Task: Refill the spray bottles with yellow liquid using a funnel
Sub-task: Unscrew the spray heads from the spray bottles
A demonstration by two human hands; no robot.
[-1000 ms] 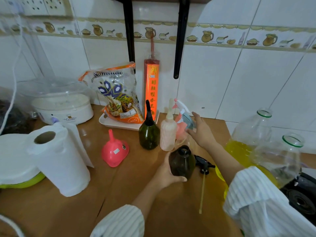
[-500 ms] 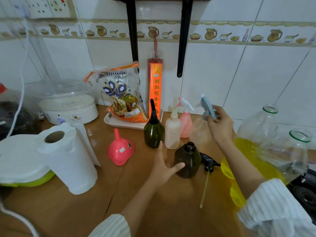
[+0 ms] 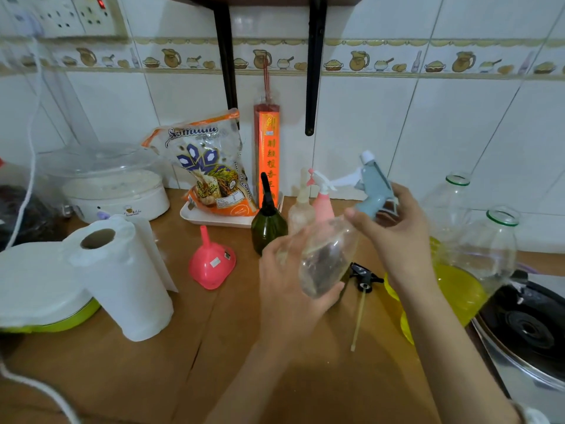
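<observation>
My left hand point(image 3: 287, 289) holds the body of a clear spray bottle point(image 3: 327, 255), tilted above the counter. My right hand point(image 3: 394, 237) grips its blue-grey trigger head point(image 3: 374, 188). A pink funnel point(image 3: 212, 260) lies mouth-down to the left. A green bottle with a black nozzle point(image 3: 268, 223), a pale bottle point(image 3: 301, 206) and a pink spray bottle point(image 3: 322, 200) stand behind. A black spray head with a dip tube point(image 3: 362, 283) lies on the counter. Two large jugs with yellow liquid point(image 3: 458, 289) stand at the right. The dark brown bottle is hidden behind the clear one.
A paper towel roll point(image 3: 122, 280) and a white lid on a green pot point(image 3: 33, 289) stand at the left. A snack bag on a white tray point(image 3: 211, 166), a steamer point(image 3: 113, 185) and an orange incense pack point(image 3: 268, 154) line the wall. A stove point(image 3: 529, 325) sits at the right edge.
My right hand lifted the clear bottle by its trigger head and brought it forward. My left hand left the brown bottle and took hold of the clear bottle's body.
</observation>
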